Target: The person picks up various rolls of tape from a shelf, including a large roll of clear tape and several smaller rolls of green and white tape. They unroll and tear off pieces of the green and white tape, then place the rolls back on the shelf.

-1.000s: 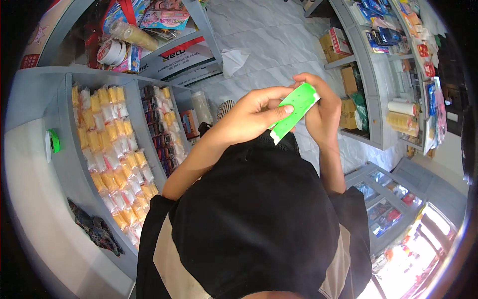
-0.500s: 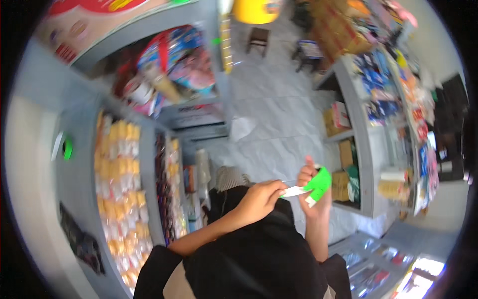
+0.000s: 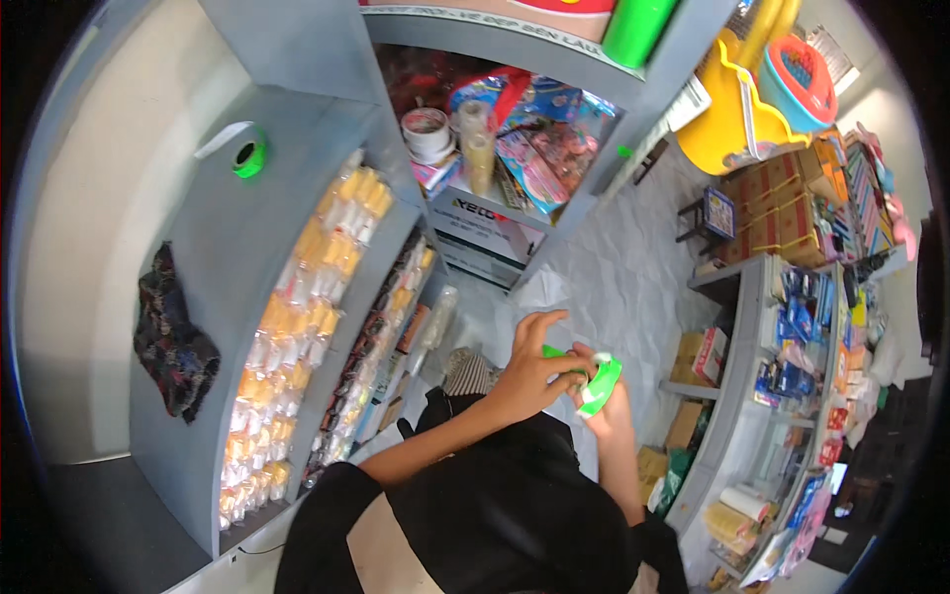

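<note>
Both my hands are in front of my body, close together at a strip of green labels with a white backing. The strip curls in a loop at my right hand, whose fingers are closed on it and partly hidden behind it. My left hand reaches across, its lower fingers pinching at the strip while the upper ones stretch out. A short green end shows between the hands. On the grey shelf top at left lies a small green label roll with a white tail.
A dark patterned cloth lies on the same shelf top. Below hang several bagged yellow-and-white goods. Ahead is a cubby with tape rolls. A yellow bucket stands far right, above stacked cartons; a stocked glass counter runs along the right.
My view has swung left, bringing the shelf top and the cubby nearer the middle. My left hand has moved closer to my right, and the white stretch of strip between them is no longer drawn out.
</note>
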Demonstrator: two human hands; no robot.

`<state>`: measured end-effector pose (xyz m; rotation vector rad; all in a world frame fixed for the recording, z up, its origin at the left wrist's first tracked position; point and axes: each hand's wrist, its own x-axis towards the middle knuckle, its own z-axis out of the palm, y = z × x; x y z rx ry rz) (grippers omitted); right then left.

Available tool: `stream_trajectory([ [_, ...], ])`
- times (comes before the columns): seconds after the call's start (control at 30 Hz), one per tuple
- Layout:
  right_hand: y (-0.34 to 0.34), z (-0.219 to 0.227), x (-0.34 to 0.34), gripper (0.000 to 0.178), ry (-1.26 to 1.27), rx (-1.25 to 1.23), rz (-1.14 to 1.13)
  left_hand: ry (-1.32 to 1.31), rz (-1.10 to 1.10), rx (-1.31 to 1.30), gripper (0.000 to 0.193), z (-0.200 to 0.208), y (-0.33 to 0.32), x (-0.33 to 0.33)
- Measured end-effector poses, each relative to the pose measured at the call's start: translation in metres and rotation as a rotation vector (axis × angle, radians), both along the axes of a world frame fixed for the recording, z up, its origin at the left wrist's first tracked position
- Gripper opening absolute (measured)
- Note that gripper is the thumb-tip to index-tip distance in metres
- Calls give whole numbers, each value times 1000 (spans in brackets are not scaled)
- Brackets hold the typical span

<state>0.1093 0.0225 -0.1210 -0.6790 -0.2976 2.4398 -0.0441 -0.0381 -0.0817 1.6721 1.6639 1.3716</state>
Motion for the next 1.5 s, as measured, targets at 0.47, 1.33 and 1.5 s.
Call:
stream_trajectory([
  [0.47, 308, -69, -293, 24, -196, 226, -151, -322, 912, -191, 42, -13, -156, -120],
  [1.33, 124, -21, -225, 38, 16, 304, -29, -195, 670, 66, 15, 67, -96, -165],
  [1.5, 1, 19, -159, 64, -141, 248, 329, 382, 1020, 210, 17, 124, -57, -242],
])
